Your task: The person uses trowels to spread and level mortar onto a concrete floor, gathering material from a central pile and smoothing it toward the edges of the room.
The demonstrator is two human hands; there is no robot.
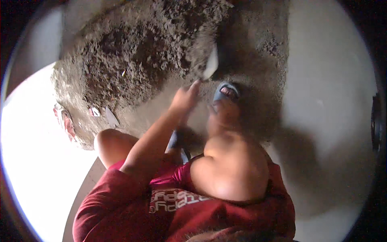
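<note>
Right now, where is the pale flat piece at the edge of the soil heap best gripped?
Probably at its lower, exposed end: the pale flat piece stands on edge with its top against the soil heap. A thin pinch across its faces from the near side suits, where the left hand already reaches.

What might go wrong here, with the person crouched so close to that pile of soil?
The foot in an open blue sandal sits right beside the pale blade-like tool stuck into the soil heap, so a slip could catch bare toes. The left hand reaches near that blade too. Loose clumps may slide down onto the foot.
</note>
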